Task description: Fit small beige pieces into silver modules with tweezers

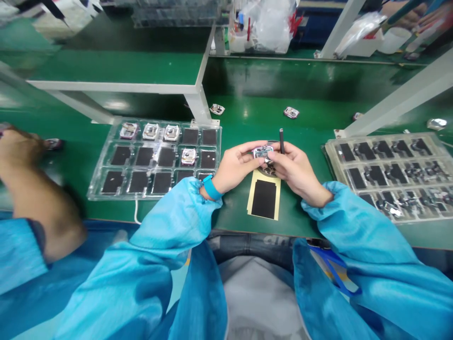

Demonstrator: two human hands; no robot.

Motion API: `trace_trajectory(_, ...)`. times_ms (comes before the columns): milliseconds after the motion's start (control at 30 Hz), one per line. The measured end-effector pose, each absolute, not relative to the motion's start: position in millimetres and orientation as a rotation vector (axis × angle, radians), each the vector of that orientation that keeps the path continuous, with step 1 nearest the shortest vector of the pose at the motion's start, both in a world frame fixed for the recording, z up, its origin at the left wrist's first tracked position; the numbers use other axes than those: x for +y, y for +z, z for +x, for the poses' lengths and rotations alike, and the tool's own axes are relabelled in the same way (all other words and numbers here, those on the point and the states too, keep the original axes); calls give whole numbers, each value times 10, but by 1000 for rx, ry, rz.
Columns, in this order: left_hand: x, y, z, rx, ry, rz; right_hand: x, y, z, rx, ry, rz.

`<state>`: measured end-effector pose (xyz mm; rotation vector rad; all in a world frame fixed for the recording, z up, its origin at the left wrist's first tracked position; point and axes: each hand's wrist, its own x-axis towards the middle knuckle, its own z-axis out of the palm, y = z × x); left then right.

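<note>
Between my two hands is a small watch case [262,152] with its inner parts showing. My left hand [238,163] grips it from the left, thumb on its lower edge. From the other side my right hand [293,169] pinches it too, and a thin black stick-like tool [281,139] points up out of that hand's fingers. Just below, a dark round thing [268,170] shows partly behind the fingers; I cannot make out what it is. A cream sheet with a black rectangle [264,200] lies on the green table under my hands.
At left stands a clear compartment tray [92,189] with several watch cases on black pads. Another tray [332,156] at right holds small metal parts. Loose watch cases [291,112] lie farther back. White shelf legs [198,106] rise behind. A co-worker's arm [38,198] reaches in at far left.
</note>
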<state>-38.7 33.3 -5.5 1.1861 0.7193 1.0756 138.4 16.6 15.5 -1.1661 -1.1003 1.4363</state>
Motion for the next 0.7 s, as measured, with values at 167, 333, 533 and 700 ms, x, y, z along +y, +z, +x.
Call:
trace_trajectory(167, 346, -57, -379, 703, 1086, 1223, 198, 93, 1411, -1184, 1316, -1185)
trace_trajectory(333, 325, -47, -365, 686, 1120, 1226, 184, 17, 1392, -1378, 998, -1152)
trace_trajectory(533, 267, -39, -329, 790, 1146, 1304, 152, 32, 1389, -1415, 962, -1211)
trace_trajectory(700, 236, -19, -305, 951, 1179, 1498, 170, 40, 1394, -1372, 1028, -1196)
